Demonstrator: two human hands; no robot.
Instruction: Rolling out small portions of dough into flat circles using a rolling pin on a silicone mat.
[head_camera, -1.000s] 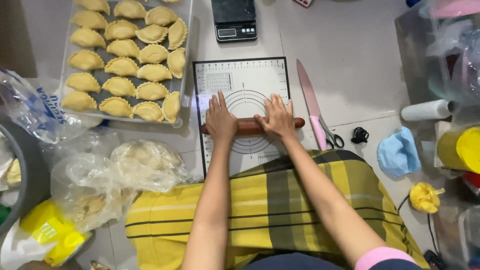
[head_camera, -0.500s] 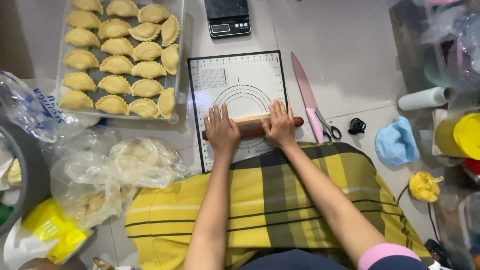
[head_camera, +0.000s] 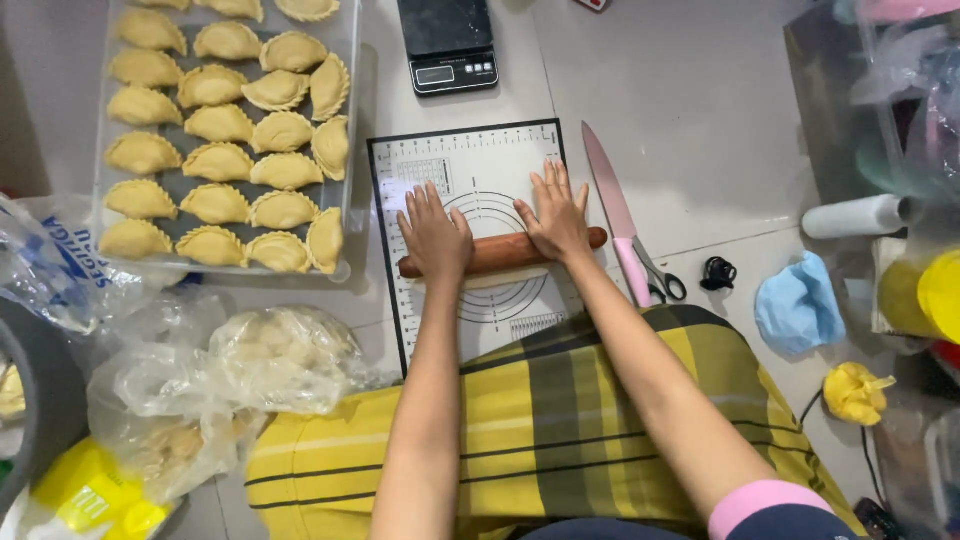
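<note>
A brown wooden rolling pin (head_camera: 500, 252) lies across a white baking mat (head_camera: 470, 165) printed with circles and rulers. My left hand (head_camera: 435, 233) presses flat on the pin's left part, fingers spread. My right hand (head_camera: 555, 218) presses flat on its right part. Both palms rest on top of the pin rather than gripping it. Any dough under the pin is hidden by the pin and hands.
A tray (head_camera: 352, 150) of several crimped half-moon pastries sits at upper left. A digital scale (head_camera: 447, 42) stands beyond the mat. A pink-handled knife (head_camera: 612, 210) and scissors (head_camera: 660, 280) lie right of it. Plastic bags of dough (head_camera: 280, 355) lie at left, a blue cloth (head_camera: 797, 305) at right.
Both hands rolled the pin toward me half a second ago, then pushed it back away along the mat to the circle's middle.
</note>
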